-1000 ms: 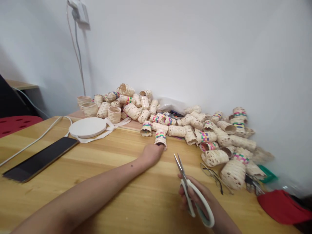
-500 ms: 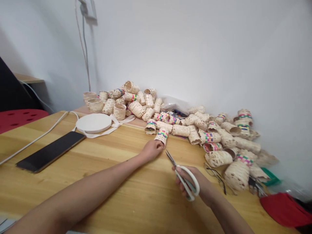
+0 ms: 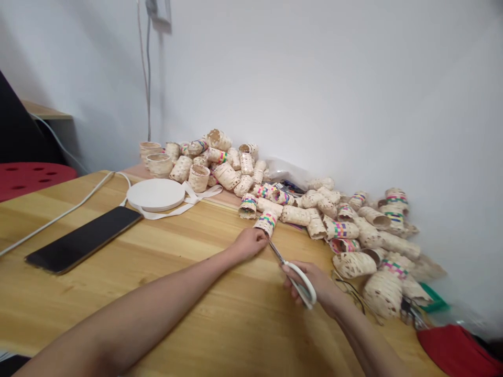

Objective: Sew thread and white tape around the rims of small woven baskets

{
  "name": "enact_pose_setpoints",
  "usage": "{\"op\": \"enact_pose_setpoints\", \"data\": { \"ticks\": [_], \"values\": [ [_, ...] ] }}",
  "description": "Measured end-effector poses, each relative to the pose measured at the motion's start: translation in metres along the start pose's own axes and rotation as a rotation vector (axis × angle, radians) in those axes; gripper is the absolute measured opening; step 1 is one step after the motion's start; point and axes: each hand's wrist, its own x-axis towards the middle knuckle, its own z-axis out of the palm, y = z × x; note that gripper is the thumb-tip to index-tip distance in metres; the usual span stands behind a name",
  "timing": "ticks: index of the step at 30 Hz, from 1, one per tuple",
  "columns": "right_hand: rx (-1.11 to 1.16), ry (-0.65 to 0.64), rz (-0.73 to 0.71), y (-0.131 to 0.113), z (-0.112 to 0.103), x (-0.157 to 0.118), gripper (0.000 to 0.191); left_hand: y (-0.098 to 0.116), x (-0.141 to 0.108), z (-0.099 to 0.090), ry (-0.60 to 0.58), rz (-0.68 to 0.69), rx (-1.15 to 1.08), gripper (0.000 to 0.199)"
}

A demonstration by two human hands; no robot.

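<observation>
Woven strip basket (image 3: 268, 222) at centre sits gripped in the curled left hand (image 3: 248, 244), while scissors (image 3: 301, 289), clenched in the right hand (image 3: 310, 277), have moved in, closed tips just beside it.

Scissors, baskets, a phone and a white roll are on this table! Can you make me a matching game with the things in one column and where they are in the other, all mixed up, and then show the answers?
Things:
1. Scissors
2. Striped woven basket
3. Black phone
4. Roll of white webbing

Places:
A. Trailing a loose end across the table
B. Held in the right hand
C. Lying flat beside a white cable
D. Touching the left hand

Right pairs: 1-B, 2-D, 3-C, 4-A
</observation>
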Motion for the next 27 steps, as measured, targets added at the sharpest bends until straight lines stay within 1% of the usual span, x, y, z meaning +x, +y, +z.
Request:
{"op": "enact_pose_setpoints", "data": {
  "ticks": [6, 15, 20, 27],
  "values": [
    [-0.002, -0.002, -0.003, 0.001, 0.000, 0.010, 0.048, 0.001, -0.001, -0.002, -0.021, 0.016, 0.008, 0.017],
    [0.067, 0.008, -0.048, 0.004, 0.006, 0.028, 0.053, 0.003, -0.004, -0.003, -0.031, 0.044, 0.015, 0.017],
    [0.085, 0.004, -0.064, 0.006, 0.006, 0.031, 0.053, 0.002, -0.004, -0.002, -0.040, 0.051, 0.024, 0.018],
    [0.075, 0.006, -0.083, 0.010, 0.005, 0.035, 0.047, 0.001, -0.005, -0.002, -0.040, 0.053, 0.033, 0.019]
  ]
}}
